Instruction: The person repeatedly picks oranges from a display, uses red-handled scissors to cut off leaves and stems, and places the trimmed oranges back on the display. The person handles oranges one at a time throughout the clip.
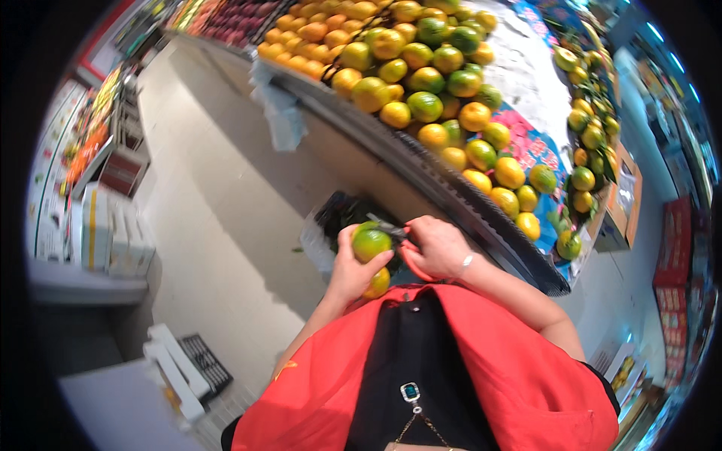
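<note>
My left hand (352, 265) holds a green-and-orange mandarin (371, 243) between thumb and fingers. A second, more orange mandarin (377, 283) shows just below that hand; whether it is held too, I cannot tell. In my right hand (439, 245) are red-handled scissors (414, 262), gripped by the handles. Their dark blades (388, 227) reach left to the top of the upper mandarin. Whether the blades touch the fruit or a stem is too small to tell. Both hands are in front of the red apron (524, 366), above a dark bag-lined container (341, 211) on the floor.
Piled mandarins (426, 79) cover the display stand (479, 208) ahead, whose edge runs diagonally close to my right hand. Leafy mandarins (589, 135) line its right side. A plastic bag (280, 115) hangs from the stand. White cartons (113, 231) and a black crate (206, 361) are at left.
</note>
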Available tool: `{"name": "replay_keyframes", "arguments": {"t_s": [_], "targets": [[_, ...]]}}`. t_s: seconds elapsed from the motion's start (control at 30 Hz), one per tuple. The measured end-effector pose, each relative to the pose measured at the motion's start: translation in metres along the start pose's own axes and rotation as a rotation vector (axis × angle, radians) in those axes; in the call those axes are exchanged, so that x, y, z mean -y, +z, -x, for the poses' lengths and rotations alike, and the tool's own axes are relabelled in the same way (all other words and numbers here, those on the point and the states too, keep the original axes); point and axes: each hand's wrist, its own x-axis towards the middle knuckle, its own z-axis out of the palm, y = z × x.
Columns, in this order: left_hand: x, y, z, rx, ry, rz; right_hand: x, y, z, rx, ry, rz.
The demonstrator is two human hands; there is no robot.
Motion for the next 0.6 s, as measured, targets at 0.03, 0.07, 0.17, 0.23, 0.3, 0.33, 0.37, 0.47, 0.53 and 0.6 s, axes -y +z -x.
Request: {"name": "replay_keyframes", "arguments": {"t_s": [0.03,0.07,0.17,0.23,0.3,0.33,0.37,0.47,0.53,0.6], "targets": [[0.001,-0.005,0.000,0.002,0.044,-0.009,0.000,0.005,-0.001,0.038,0.031,0.001],[0.002,-0.009,0.000,-0.012,0.062,-0.037,0.000,0.012,-0.003,0.053,0.029,0.058],[0.009,-0.030,-0.006,0.065,-0.097,-0.144,-0.003,0.037,-0.010,0.225,0.102,0.043],[0.020,-0.042,-0.013,0.132,-0.291,-0.137,-0.005,0.055,-0.015,0.249,0.101,0.100],[0.031,-0.053,-0.017,0.239,-0.335,-0.086,-0.006,0.067,-0.020,0.357,0.107,0.173],[0.033,-0.058,-0.019,0.286,-0.366,-0.102,-0.005,0.069,-0.021,0.394,0.098,0.188],[0.033,-0.061,-0.022,0.323,-0.383,-0.159,-0.004,0.069,-0.020,0.456,0.121,0.215],[0.008,-0.066,-0.038,0.427,-0.262,-0.079,0.001,0.049,-0.007,0.405,0.304,0.059],[-0.027,-0.055,-0.062,0.479,-0.140,-0.043,0.002,0.021,0.016,0.143,0.365,-0.125],[-0.067,-0.029,-0.097,0.548,0.197,-0.192,-0.004,-0.012,0.039,-0.285,0.307,-0.282]]}}
